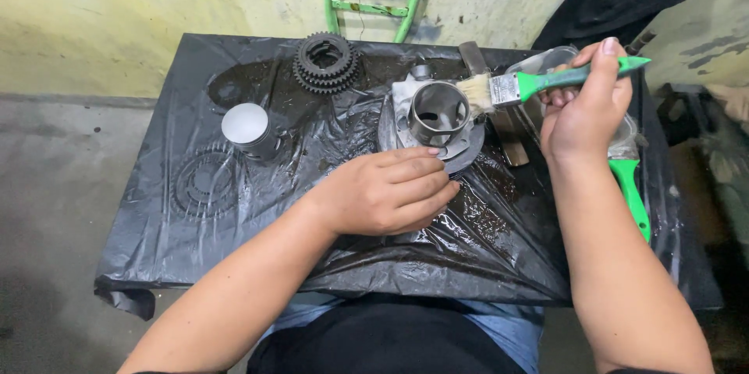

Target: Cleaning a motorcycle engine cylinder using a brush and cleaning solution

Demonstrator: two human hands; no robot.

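I'm mid-cleaning: my right hand point(585, 101) grips the green-handled brush point(538, 84), bristles on the metal cylinder part point(438, 114) just beyond my loosely curled, empty left hand point(386, 191); next, steady strokes round its rim.

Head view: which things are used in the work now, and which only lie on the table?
In use: paintbrush in right hand; metal cylinder part, steadied by left hand.
Lying about: stacked gears; piston; flat gear; second green handle.
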